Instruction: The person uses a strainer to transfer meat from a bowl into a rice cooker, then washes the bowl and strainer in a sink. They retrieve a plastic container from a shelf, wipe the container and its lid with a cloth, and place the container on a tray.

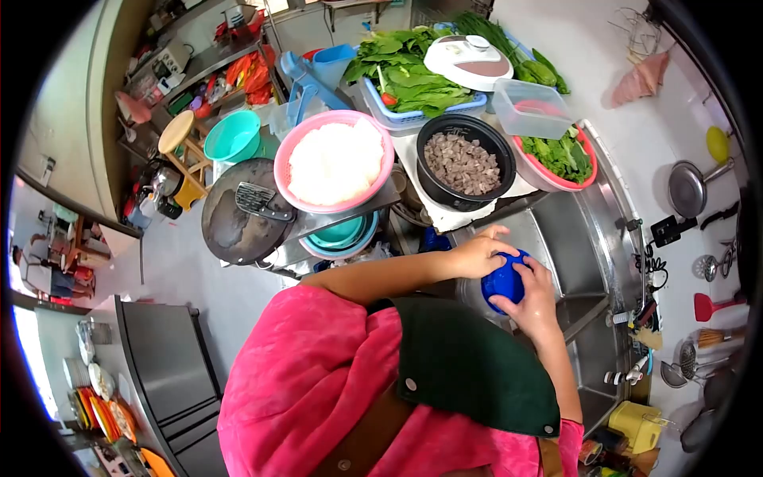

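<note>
Over the near edge of the sink, both hands are at a round blue lid (502, 285) that appears to sit on a clear container, whose body is mostly hidden beneath it. My left hand (479, 253) grips the lid's far left side, thumb and fingers bent against it. From the right, my right hand (532, 296) curls its fingers over the top, with the thumb on the near side. Just beyond the hands stands a black pot (433, 171) of chopped greyish meat (462, 163). To its left is a pink basin (284, 171) filled with something white (334, 163).
A steel sink (568, 246) lies to the right. Leafy greens (429, 83) fill a blue basket at the back, beside a white lid (469, 62). A clear plastic box (531, 107) rests on a red-rimmed bowl. A cleaver (266, 203) lies on a dark round board (238, 230).
</note>
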### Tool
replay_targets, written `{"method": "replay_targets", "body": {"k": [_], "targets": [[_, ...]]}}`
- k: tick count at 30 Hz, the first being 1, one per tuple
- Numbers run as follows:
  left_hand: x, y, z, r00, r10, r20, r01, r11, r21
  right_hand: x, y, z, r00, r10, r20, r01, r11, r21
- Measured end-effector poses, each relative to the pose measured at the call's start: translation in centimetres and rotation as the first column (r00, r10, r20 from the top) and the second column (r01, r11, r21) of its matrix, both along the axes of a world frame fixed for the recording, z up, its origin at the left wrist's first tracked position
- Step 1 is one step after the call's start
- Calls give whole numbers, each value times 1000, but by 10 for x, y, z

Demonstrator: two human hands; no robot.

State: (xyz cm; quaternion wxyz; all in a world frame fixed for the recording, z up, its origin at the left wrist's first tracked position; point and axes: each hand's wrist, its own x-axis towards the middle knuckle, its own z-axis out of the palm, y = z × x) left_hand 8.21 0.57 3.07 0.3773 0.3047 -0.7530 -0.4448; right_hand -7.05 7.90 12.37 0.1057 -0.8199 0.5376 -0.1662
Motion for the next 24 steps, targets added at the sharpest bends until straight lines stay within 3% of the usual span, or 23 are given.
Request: {"method": "replay_targets", "body": {"k": [1, 3, 4, 5, 7, 9, 10, 11, 14, 15, 17, 20, 23, 24], "targets": [[3, -2, 3, 998, -19, 58, 21, 999, -32, -5, -3, -6, 986, -16, 169, 11, 1000, 27], [7, 2, 10, 974, 63, 216, -3, 963, -268, -12, -3, 0, 964, -85, 251, 75, 996, 48], [11, 5, 23, 970, 47, 237, 56, 911, -409, -21, -4, -2, 973, -36, 227, 38, 999, -6], [10, 4, 24, 972, -28, 233, 129, 893, -432, -30, -4, -7, 947, -114, 299, 75, 988, 137], [3, 5, 20, 962, -178, 208, 228, 940, -253, -73, -13, -64, 825, -273, 494, 102, 933, 344], [-3, 2, 9, 980, -57, 189, 80, 990, -116, -82, -17, -82, 648, -521, 555, 83, 773, 629], [-3, 0, 17, 980, -37, 197, 48, 997, -52, -87, -16, -91, 681, -485, 548, 54, 780, 623], [-11, -9, -6, 1000, 18, 1, -18, 1000, -7, -93, -16, -98, 720, -455, 524, 34, 778, 628], [-11, -18, 0, 996, -87, -3, 82, 927, 365, -91, -14, -115, 631, -499, 594, 55, 793, 607], [-11, -21, -3, 992, -125, -17, 122, 911, 394, -92, -13, -122, 600, -520, 608, 42, 780, 624], [-8, -28, 8, 950, -223, 220, 138, 929, 345, -99, -13, -150, 613, -486, 622, 81, 823, 563], [-8, -27, 24, 931, -237, 277, 134, 929, 346, -100, -2, -153, 609, -500, 616, 105, 820, 562], [0, -33, 13, 955, -195, 222, 94, 913, 397, -86, 27, -119, 707, -427, 564, 40, 820, 571], [6, -27, 14, 981, -141, 137, 38, 820, 571, -82, 34, -113, 684, -434, 586, -12, 797, 604]]}}
